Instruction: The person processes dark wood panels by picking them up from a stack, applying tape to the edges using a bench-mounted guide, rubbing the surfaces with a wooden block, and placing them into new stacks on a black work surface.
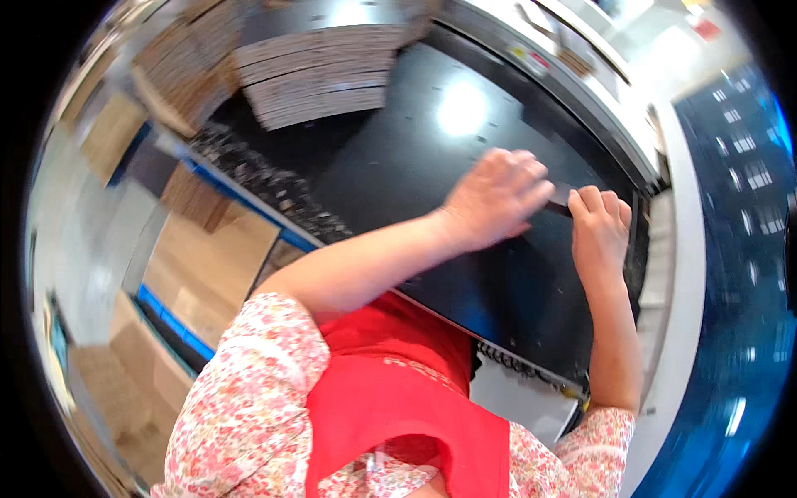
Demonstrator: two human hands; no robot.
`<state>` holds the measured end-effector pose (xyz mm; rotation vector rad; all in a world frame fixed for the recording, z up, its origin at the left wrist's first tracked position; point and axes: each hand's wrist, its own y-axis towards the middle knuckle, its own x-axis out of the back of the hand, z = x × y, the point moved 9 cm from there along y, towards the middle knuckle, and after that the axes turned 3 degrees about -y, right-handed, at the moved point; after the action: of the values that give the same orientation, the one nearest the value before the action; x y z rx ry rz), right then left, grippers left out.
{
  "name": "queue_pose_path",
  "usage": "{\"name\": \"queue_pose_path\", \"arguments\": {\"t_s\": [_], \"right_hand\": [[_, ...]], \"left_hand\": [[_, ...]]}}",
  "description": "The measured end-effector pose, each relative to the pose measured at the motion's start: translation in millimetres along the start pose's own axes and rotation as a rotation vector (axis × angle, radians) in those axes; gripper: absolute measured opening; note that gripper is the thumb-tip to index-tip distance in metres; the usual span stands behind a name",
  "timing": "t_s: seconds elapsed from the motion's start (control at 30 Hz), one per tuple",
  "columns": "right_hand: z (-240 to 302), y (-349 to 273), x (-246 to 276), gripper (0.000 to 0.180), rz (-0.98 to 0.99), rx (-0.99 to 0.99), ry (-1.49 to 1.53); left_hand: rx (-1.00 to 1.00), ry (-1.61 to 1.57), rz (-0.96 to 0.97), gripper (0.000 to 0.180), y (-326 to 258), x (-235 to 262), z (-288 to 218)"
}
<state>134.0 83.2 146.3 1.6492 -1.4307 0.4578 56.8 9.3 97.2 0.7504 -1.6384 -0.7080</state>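
Black sheet (432, 166) — a large, glossy, dark panel — lies flat on the machine table (581, 91) in front of the person, and bright ceiling light glares off its upper part. Both hands rest on it near its right edge. The left hand (496, 199) reaches across from the lower left, palm down, fingers (531, 170) spread a little and pressed on the sheet. The right hand (599, 228) lies just beside it, also palm down, with its fingers together and pointing up and away from the person. Between the two hands a thin dark strip (561, 196) shows at the fingertips; whether either hand pinches it or only touches it I cannot tell. Neither hand is closed around anything that shows clearly.

Near the sheet's far left corner sits a stack of flat grey-brown boards (320, 75), layered edge over edge. Left of the sheet runs a band of dark scraps (266, 178) along a blue rail (241, 195). Further left, cardboard boxes (203, 266) stand on the floor. The person wears a red apron (398, 398) over floral sleeves (249, 407). A spiral-bound edge (519, 365) shows under the sheet's near rim.
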Motion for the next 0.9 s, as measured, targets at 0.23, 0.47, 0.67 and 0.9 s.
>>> {"name": "queue_pose_path", "arguments": {"t_s": [0.23, 0.47, 0.67, 0.9], "right_hand": [[62.2, 75.2, 42.9, 0.028, -0.256, 0.162, 0.194], [39.5, 125.0, 23.4, 0.037, -0.342, -0.168, 0.931], [58.0, 215.6, 32.2, 0.029, -0.184, -0.253, 1.419], [90.1, 308.4, -45.2, 0.027, -0.025, -0.375, 1.6]], "left_hand": [[0.265, 0.087, 0.023, 0.025, -22.6, 84.3, 63.4], [0.715, -0.453, 0.203, 0.027, -41.0, 190.8, 130.5], [0.614, -0.203, 0.125, 0.03, 16.1, 276.3, 188.1], [0.735, -0.116, 0.197, 0.061, 9.4, 280.3, 290.8]]}}
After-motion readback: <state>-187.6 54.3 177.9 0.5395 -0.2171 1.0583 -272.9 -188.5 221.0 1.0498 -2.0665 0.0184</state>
